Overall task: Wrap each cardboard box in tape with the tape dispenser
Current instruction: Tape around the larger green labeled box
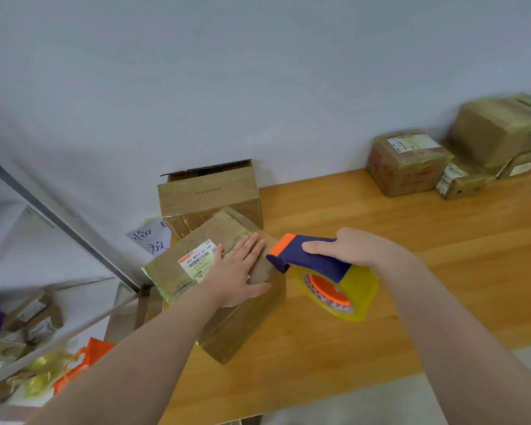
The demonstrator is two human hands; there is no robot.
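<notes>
A cardboard box (242, 326) with a white and red label stands on the wooden table (411, 271) near its left end, yellowish tape across its top. My left hand (238, 273) lies flat on the box top, fingers straight, thumb over the right edge. My right hand (354, 248) grips the purple and orange tape dispenser (307, 256), which carries a yellow tape roll (337, 294). The dispenser's orange tip sits at the box's upper right edge.
A taller cardboard box (209, 197) with a raised flap stands behind against the wall. Several taped boxes (411, 162) are stacked at the table's far right. To the left a metal shelf (74, 228) holds small boxes, with an orange bag (80, 366) below.
</notes>
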